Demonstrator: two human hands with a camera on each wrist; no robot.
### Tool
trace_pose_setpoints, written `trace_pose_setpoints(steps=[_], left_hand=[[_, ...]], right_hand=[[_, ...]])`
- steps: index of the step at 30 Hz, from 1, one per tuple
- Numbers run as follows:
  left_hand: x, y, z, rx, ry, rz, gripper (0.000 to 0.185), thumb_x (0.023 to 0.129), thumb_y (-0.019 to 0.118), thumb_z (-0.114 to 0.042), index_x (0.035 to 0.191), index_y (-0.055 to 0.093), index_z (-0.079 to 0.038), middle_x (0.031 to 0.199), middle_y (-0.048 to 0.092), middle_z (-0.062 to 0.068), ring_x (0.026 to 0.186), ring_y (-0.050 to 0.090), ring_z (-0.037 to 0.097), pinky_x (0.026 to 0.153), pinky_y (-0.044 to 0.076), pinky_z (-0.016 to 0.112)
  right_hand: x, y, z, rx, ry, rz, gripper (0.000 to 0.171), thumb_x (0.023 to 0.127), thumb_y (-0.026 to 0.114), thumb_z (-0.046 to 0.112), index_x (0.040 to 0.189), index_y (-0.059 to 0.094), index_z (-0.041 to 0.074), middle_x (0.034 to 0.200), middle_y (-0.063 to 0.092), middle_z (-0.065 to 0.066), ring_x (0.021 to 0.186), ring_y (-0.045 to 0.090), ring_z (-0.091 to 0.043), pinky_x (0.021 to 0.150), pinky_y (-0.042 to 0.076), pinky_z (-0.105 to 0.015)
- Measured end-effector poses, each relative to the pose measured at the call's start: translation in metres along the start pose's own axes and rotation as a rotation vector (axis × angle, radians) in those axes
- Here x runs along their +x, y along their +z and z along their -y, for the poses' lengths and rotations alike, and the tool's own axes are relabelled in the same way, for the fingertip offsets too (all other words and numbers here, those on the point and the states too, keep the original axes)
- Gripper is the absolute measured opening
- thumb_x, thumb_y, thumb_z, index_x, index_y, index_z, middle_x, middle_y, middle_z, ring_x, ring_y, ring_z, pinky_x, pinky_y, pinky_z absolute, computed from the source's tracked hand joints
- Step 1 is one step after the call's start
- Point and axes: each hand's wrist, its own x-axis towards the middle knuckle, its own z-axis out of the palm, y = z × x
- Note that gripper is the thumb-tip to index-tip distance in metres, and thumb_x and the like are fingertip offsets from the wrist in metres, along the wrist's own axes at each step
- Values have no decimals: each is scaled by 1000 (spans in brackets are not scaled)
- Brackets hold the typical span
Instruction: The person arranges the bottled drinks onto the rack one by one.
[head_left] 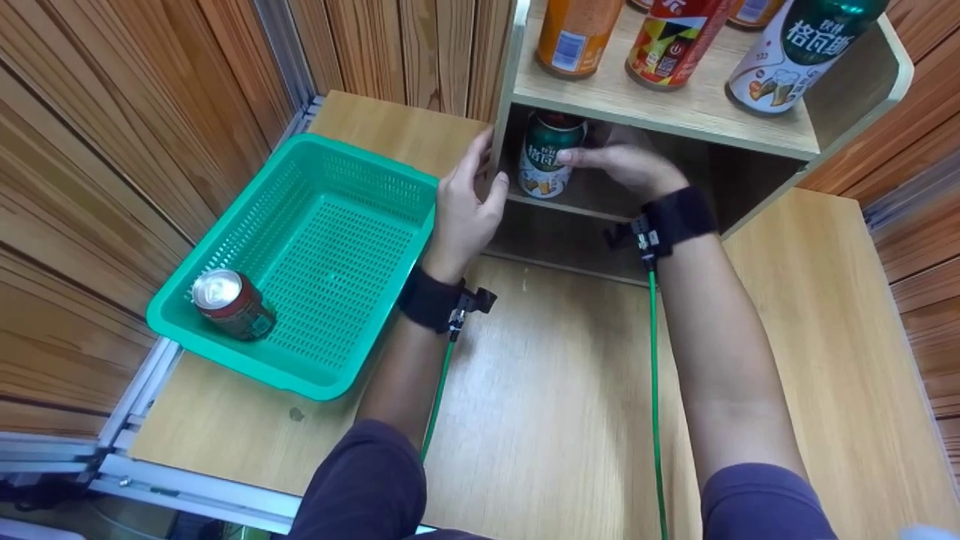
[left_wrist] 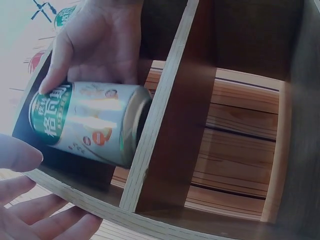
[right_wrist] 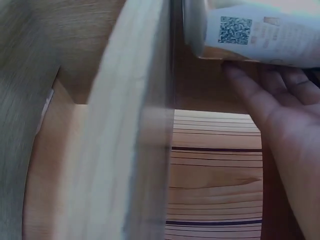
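My right hand [head_left: 626,166] is inside the shelf [head_left: 660,112], with its fingers curled round the green can [head_left: 551,161], and my pointing finger lies across the front of it. I hold it that way, I think, so the can does not tip or roll in that tight space. The can is in the middle part of the shelf, at the left end, just beside the side wall. My left hand [head_left: 465,206] rests on the outer front edge of that wall with straight fingers, holding nothing; I think this keeps the shelf from sliding. The board above the can is close to its top, so there is little room to lift it. The open way is out the front, toward me. To the right of the can the space in the shelf looks dark and free. On the board above stand more cans [head_left: 671,37], near the front edge, so my arm must stay low. The green basket [head_left: 352,225] sits at the table's left edge, just beside my left hand, with one red can [head_left: 229,304] lying in its near corner. The table [head_left: 562,390] in front of the shelf is bare wood where my arms are.
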Motion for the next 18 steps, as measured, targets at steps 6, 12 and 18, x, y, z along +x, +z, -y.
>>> trace_pose_setpoints(steps=[6,12,18], left_hand=[[1,1,2,-13,9,8,48,81,53,6,127,41,7,128,47,17,112,48,15,91,39,23],[0,1,2,-9,19,-9,48,80,53,8,127,42,7,127,47,18,110,50,17,90,40,25],[0,0,2,-10,20,-15,47,80,53,8,126,43,8,124,49,18,108,52,19,89,42,29]], right_hand=[[8,-4,-3,29,-29,11,88,78,68,29,141,11,7,146,14,-9,132,7,-22,106,-4,-36],[15,-1,-4,93,-161,-53,90,75,71,20,142,12,11,145,16,-6,131,14,-19,107,4,-31],[23,0,-7,211,-258,-16,60,75,70,9,127,42,2,127,46,-13,118,38,-26,101,25,-30]])
